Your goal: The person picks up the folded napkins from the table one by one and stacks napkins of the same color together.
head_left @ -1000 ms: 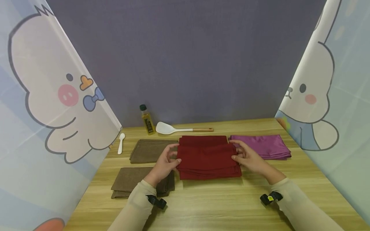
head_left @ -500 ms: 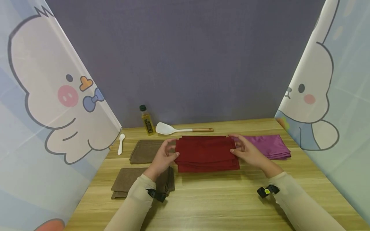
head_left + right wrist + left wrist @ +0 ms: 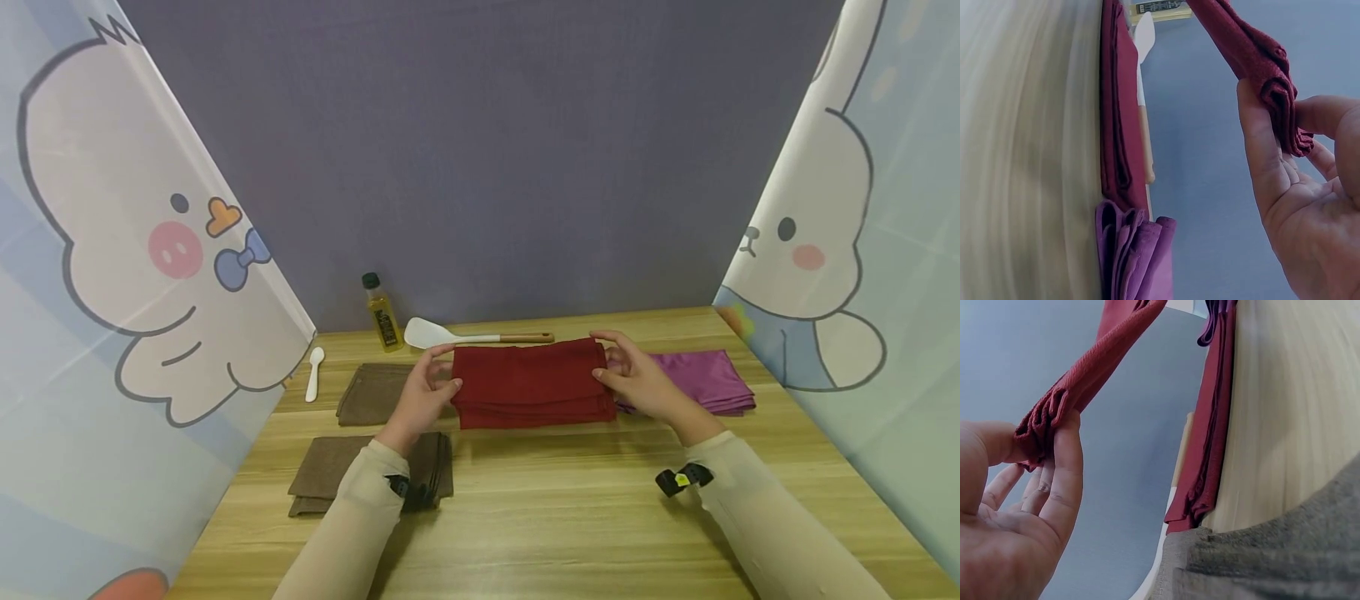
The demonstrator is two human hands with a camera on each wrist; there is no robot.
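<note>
A folded dark red cloth is held up level between both hands. My left hand pinches its left end between thumb and fingers; the left wrist view shows the gathered folds of the held cloth there. At the opposite end my right hand pinches it the same way, as the right wrist view shows with the cloth's folded edge. Below, and apart from it, a second folded red cloth lies on the table; in the head view the held one largely hides it.
A folded purple cloth lies at right. Two folded brown cloths, one behind and one nearer, lie at left. Farther back are a white spoon, an oil bottle and a white turner with a wooden handle.
Both hands have raised the held red cloth and moved it away from me, toward the back of the table. The other cloths, bottle, spoon and turner have stayed put.
</note>
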